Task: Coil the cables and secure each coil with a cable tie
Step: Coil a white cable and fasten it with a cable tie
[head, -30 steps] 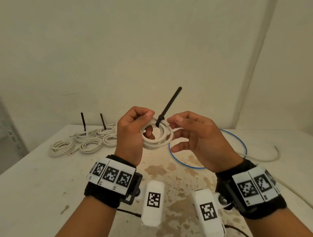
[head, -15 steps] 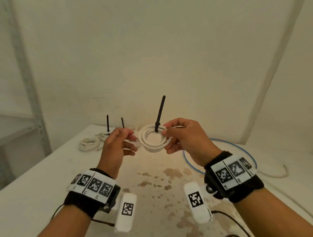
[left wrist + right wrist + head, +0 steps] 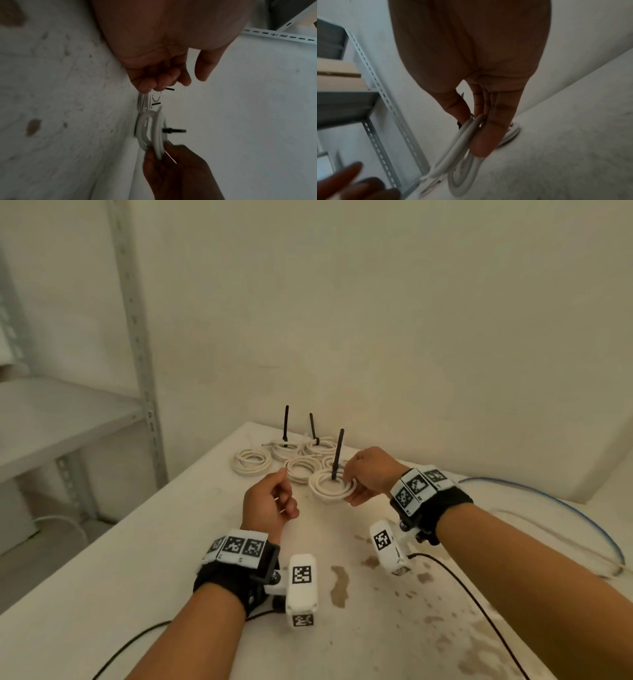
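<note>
I have the tied white coil just above centre of the head frame, its black cable tie standing straight up from the rim. My right hand pinches the coil's right edge, thumb on one side and fingers on the other, as the right wrist view shows. I judge the step is setting this one down with the finished coils lying further up the frame. I cannot tell whether it already touches the surface. To do it well I would lower it flat just beside the group, not on top, and keep the tie tail clear of the neighbours' upright tails. My left hand hovers lower left of the coil, loosely curled, holding nothing. At the right edge a blue cable lies loose, uncoiled.
</note>
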